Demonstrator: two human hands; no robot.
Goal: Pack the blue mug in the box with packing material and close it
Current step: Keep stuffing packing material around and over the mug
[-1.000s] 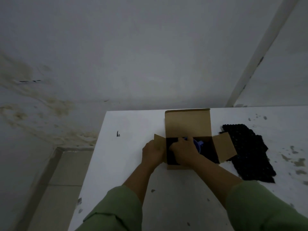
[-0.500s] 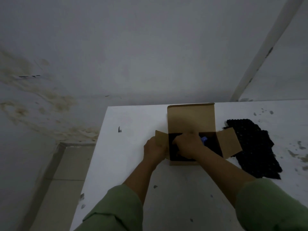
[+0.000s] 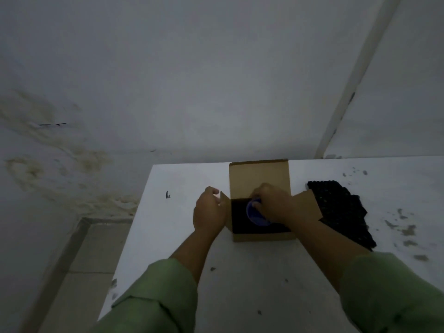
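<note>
A brown cardboard box [image 3: 262, 235] stands open on the white table, its lid flap upright at the back and side flaps spread. Black packing material lines its dark inside. The blue mug [image 3: 255, 213] sits in the box with its rim showing. My right hand [image 3: 274, 203] reaches into the box from the right and grips the mug's far side. My left hand [image 3: 210, 211] rests against the box's left flap and wall, fingers curled round the flap's edge.
A sheet of black bubble packing material [image 3: 341, 210] lies on the table right of the box. The white table [image 3: 240, 284] ends at its left edge, with tiled floor [image 3: 79, 260] below. A stained wall rises behind.
My right hand has shifted from the box's left front to its right side, uncovering the mug's rim. The left hand stays at the left flap. The camera tilted slightly.
</note>
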